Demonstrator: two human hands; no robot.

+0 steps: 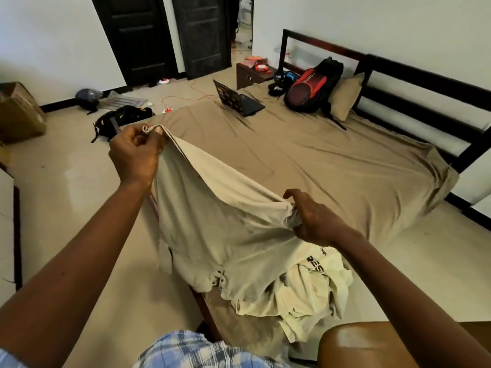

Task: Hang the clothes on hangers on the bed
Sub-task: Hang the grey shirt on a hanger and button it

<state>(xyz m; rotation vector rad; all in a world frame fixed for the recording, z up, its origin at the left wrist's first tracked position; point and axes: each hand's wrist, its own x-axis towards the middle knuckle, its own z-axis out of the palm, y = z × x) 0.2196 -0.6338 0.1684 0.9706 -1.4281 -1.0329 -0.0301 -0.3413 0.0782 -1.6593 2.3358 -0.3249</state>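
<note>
Left hand [135, 152]: fingertips pinch the shirt's edge, held high.
Right hand [310, 219]: fingers curled tight round a bunched fold, held lower.
Shirt [212, 229]: beige, stretched between both hands, its tail draped on the bed's near corner.
Underneath: crumpled cream top [313, 290], partly covered by the shirt.
Bed [332, 166]: tan sheet; laptop [239, 99], backpack [313, 86] and pillow [345, 96] at the far end.
Floor: helmet [87, 98], cardboard box [18, 112].

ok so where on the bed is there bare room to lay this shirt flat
The wide middle of the sheet is bare, from the laptop and backpack down to the held shirt, and out to the right-hand corner. Crowded: the near corner under the crumpled clothes pile, and the far end around the backpack and pillow.
</note>
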